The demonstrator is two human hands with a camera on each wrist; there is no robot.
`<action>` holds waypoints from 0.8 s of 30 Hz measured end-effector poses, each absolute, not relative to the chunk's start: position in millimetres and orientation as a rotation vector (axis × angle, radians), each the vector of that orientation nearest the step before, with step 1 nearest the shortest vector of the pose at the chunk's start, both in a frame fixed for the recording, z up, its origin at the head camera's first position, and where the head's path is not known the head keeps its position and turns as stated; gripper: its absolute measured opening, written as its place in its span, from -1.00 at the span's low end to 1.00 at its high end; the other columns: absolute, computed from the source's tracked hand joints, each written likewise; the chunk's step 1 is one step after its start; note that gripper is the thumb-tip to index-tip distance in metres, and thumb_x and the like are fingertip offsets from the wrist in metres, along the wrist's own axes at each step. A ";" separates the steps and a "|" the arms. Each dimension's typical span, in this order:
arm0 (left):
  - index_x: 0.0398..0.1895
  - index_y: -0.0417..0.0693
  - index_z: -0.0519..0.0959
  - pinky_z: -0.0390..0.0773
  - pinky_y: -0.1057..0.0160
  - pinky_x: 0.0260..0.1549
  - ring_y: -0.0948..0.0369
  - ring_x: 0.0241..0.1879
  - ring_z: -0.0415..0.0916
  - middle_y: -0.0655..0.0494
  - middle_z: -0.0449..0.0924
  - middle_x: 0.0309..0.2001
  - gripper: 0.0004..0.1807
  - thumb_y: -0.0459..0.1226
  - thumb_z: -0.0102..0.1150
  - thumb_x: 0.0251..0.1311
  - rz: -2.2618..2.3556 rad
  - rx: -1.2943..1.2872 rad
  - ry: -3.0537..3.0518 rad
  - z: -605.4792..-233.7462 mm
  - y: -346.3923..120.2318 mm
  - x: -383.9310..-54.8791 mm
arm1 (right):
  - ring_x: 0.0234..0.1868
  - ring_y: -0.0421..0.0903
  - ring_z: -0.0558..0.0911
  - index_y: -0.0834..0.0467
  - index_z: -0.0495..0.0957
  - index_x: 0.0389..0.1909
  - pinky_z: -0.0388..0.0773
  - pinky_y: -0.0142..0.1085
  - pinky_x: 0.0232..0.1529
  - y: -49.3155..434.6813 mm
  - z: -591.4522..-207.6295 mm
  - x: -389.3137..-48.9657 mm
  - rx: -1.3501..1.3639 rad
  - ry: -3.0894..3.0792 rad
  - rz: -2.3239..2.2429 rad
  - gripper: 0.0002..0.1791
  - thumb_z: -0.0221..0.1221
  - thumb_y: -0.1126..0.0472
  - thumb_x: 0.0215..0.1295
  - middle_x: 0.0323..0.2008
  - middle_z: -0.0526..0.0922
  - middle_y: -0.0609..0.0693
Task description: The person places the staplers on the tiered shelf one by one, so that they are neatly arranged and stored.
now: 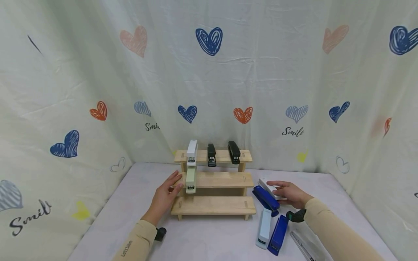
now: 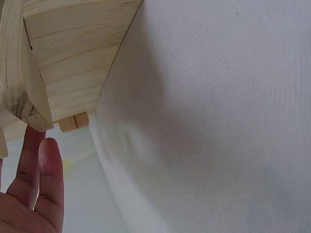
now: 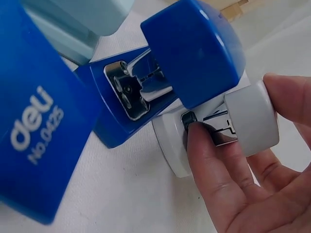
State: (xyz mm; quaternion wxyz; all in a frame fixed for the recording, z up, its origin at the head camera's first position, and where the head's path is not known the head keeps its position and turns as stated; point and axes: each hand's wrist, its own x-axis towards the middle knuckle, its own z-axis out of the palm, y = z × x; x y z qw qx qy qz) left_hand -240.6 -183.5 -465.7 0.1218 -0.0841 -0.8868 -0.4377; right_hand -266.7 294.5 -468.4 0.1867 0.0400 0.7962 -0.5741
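The right hand (image 1: 289, 194) lies on the table (image 1: 215, 241) to the right of the wooden three-step rack (image 1: 213, 206), its fingers (image 3: 221, 177) and thumb curled round a white stapler (image 1: 268, 187) and pinching it at the front end; the right wrist view shows the thumb over the top of the white head and the index finger pressed against the metal mouth below. The white stapler lies on the table, touching a dark blue stapler (image 1: 266, 200) that sits just beside it on its left. Nearer the person, a light blue stapler (image 1: 264, 228) and another dark blue stapler (image 1: 278, 235) lie side by side, and a silvery grey one (image 1: 302, 246) lies at the table's front edge. The left hand (image 1: 164, 197) rests at the left end of the rack's middle step, fingers straight and held close together, the fingertips (image 2: 41, 160) touching the wood; it holds nothing. Just beside those fingertips a pale green stapler (image 1: 191, 180) lies on the middle step, its front hanging over the edge. On the top step stand three more: a white stapler at the left (image 1: 192, 152), a small black one in the middle (image 1: 211, 154) and a larger black one to the right (image 1: 233, 152). The bottom step carries no stapler that shows. A heart-printed cloth (image 1: 209, 72) hangs behind and around the table
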 end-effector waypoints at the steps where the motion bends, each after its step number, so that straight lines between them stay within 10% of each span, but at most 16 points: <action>1: 0.37 -0.05 0.47 0.54 0.09 -0.02 0.08 0.16 0.49 0.08 0.22 0.49 -0.50 -0.12 0.16 0.43 -1.269 -0.252 -2.583 -465.9 -183.4 -240.4 | 0.28 0.40 0.37 0.20 0.36 0.42 0.50 0.17 0.09 294.5 -468.5 -266.8 0.118 2.240 -1.620 -0.46 0.11 0.35 0.44 0.41 0.18 0.44; 24: 0.38 -0.03 0.47 0.52 0.08 0.01 0.10 0.13 0.50 0.16 0.22 0.49 -0.49 -0.09 0.16 0.43 -1.274 -0.236 -2.595 -466.5 -183.9 -241.6 | 0.27 0.38 0.35 0.26 0.27 0.45 0.57 0.05 0.05 308.9 -461.5 -261.3 0.164 2.244 -1.710 -0.45 0.05 0.38 0.47 0.40 0.13 0.45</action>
